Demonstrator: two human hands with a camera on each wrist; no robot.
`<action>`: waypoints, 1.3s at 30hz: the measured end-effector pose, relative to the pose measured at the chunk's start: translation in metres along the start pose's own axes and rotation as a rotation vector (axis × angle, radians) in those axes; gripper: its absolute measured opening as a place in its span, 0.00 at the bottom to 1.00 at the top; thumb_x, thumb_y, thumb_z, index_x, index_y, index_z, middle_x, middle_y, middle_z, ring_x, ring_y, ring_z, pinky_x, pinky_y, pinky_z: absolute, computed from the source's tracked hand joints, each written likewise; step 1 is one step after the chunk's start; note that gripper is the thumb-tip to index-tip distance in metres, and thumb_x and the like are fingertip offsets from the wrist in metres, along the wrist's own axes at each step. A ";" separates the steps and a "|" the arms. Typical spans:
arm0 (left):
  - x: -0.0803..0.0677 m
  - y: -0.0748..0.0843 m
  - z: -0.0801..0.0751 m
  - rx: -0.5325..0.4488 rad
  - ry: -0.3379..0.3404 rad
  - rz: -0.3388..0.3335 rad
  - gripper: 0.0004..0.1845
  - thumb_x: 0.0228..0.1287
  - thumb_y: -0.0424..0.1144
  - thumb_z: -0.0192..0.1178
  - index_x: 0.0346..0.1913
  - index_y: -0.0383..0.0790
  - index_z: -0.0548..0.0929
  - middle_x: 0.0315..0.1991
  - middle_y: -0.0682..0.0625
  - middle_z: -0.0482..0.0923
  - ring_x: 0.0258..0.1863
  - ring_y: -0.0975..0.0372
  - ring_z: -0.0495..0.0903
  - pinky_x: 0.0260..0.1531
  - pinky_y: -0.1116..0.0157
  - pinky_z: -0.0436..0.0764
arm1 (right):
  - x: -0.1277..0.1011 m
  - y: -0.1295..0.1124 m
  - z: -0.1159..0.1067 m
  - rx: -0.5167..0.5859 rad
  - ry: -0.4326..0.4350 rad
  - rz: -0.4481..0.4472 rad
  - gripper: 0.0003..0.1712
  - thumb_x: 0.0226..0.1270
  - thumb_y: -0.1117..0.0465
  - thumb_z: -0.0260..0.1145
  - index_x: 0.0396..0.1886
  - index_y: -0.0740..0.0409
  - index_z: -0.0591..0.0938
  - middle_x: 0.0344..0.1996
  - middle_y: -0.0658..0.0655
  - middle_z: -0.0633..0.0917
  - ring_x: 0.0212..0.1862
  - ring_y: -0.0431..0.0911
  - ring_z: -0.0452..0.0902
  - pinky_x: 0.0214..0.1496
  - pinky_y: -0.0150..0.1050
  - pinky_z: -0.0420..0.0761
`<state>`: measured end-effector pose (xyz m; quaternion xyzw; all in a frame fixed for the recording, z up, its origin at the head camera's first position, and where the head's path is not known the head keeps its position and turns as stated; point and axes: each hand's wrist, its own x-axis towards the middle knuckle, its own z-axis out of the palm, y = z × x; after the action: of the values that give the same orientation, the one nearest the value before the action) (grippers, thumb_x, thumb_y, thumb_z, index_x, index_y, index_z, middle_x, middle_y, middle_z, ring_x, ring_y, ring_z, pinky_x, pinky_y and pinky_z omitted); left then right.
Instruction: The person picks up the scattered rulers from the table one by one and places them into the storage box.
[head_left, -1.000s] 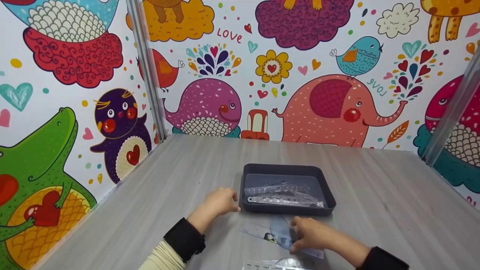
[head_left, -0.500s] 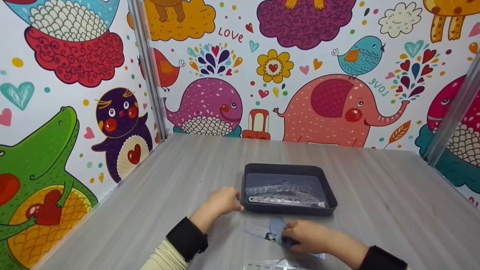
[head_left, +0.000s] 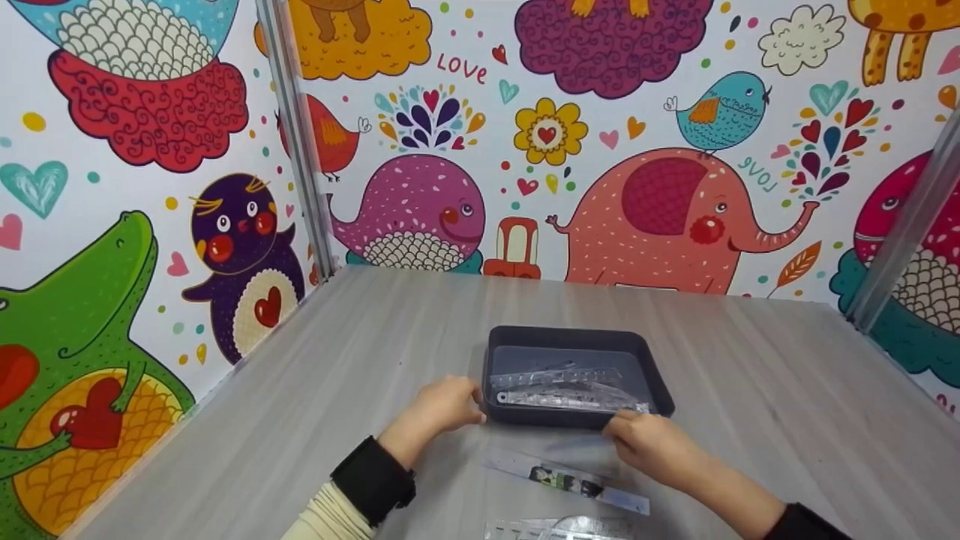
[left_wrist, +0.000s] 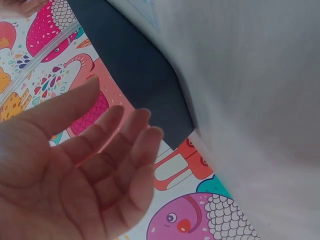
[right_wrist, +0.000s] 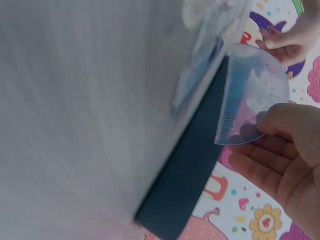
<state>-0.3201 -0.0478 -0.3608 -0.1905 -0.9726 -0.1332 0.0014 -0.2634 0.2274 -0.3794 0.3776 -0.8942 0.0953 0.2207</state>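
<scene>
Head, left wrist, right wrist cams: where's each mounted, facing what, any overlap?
Head: on the person's head, facing forward and down at the dark grey rectangular plastic tray on the grey wood-grain table; left hand, right hand and forearms show.
Left wrist: on that wrist, facing the left hand's palm beside the tray; part of the right hand shows top left.
Right wrist: on that wrist, facing the right hand pinching a clear D-shaped plastic protractor; left hand shows top right.
Both wrist views share tray, table and white cartoon-printed wall.

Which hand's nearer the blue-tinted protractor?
Right. The right hand pinches the protractor between thumb and fingers, just in front of the tray. The left hand is beside the tray's left end, apart from the protractor.
</scene>
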 end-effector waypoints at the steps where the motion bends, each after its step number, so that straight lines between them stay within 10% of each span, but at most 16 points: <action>1: 0.000 0.000 0.000 -0.001 0.001 0.001 0.12 0.41 0.43 0.63 0.31 0.42 0.78 0.30 0.50 0.76 0.29 0.59 0.74 0.28 0.62 0.71 | 0.001 0.002 -0.002 0.005 0.026 0.013 0.11 0.38 0.75 0.56 0.23 0.59 0.78 0.21 0.49 0.76 0.22 0.39 0.72 0.20 0.27 0.70; 8: -0.001 0.001 0.001 -0.016 -0.002 0.009 0.13 0.41 0.43 0.63 0.31 0.41 0.78 0.29 0.50 0.76 0.29 0.59 0.73 0.28 0.62 0.71 | 0.016 0.020 -0.014 -0.063 0.250 0.229 0.09 0.36 0.75 0.62 0.22 0.61 0.77 0.20 0.52 0.77 0.22 0.40 0.71 0.22 0.32 0.72; 14: -0.003 0.002 0.003 -0.019 -0.008 0.004 0.14 0.41 0.44 0.62 0.32 0.40 0.78 0.30 0.49 0.76 0.30 0.59 0.74 0.28 0.62 0.71 | 0.022 0.048 -0.010 -0.110 0.233 0.461 0.06 0.42 0.72 0.61 0.25 0.63 0.79 0.22 0.56 0.78 0.24 0.45 0.73 0.26 0.39 0.74; 24: -0.003 0.005 0.003 -0.005 -0.019 -0.016 0.13 0.41 0.44 0.62 0.31 0.41 0.78 0.30 0.50 0.76 0.29 0.60 0.73 0.28 0.63 0.71 | 0.027 0.077 0.009 -0.106 0.263 0.460 0.06 0.41 0.72 0.64 0.22 0.60 0.81 0.22 0.54 0.77 0.27 0.49 0.75 0.27 0.41 0.73; 39: -0.002 0.005 0.002 0.003 -0.033 -0.005 0.13 0.41 0.44 0.62 0.31 0.42 0.78 0.30 0.50 0.76 0.30 0.60 0.73 0.29 0.62 0.71 | 0.021 0.079 0.029 -0.127 -0.058 0.405 0.12 0.42 0.74 0.60 0.25 0.55 0.82 0.23 0.52 0.76 0.26 0.45 0.74 0.24 0.37 0.72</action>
<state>-0.3156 -0.0432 -0.3619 -0.1901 -0.9732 -0.1285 -0.0147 -0.3422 0.2596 -0.3951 0.1782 -0.9620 0.0703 0.1945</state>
